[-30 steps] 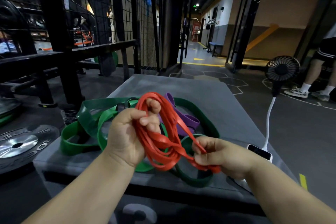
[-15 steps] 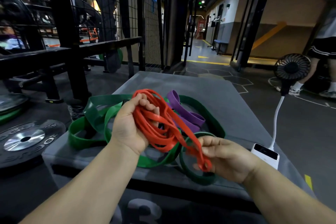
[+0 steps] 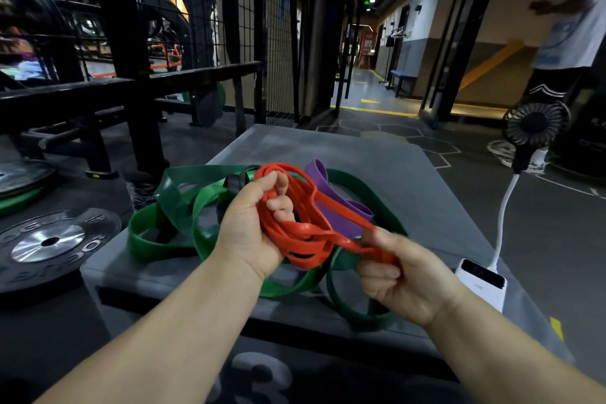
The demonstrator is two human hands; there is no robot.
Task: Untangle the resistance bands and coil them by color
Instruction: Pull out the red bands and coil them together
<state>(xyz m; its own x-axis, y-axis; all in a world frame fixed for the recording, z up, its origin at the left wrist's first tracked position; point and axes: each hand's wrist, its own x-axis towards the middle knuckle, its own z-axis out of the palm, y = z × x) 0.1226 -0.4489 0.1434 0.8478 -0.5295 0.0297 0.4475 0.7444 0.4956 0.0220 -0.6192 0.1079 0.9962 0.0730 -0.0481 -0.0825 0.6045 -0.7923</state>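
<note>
A thin red resistance band [image 3: 303,233] is bunched in several loops above a grey padded box [image 3: 410,180]. My left hand [image 3: 252,226] grips the bundle of loops, fingers curled through them. My right hand [image 3: 403,275], blurred, pinches a red strand stretched out from the bundle to the right. Under my hands, wide green bands [image 3: 173,203] lie tangled across the box. A purple band [image 3: 341,207] lies behind the red one, partly hidden by it.
A white power bank [image 3: 482,282] with a flexible-neck black fan [image 3: 534,128] sits at the box's right edge. Weight plates [image 3: 49,239] lie on the floor to the left, with black racks behind them. A person stands at far right.
My right hand has shifted right and slightly up, drawing the red strand out from the bundle. My left hand keeps its grip on the loops.
</note>
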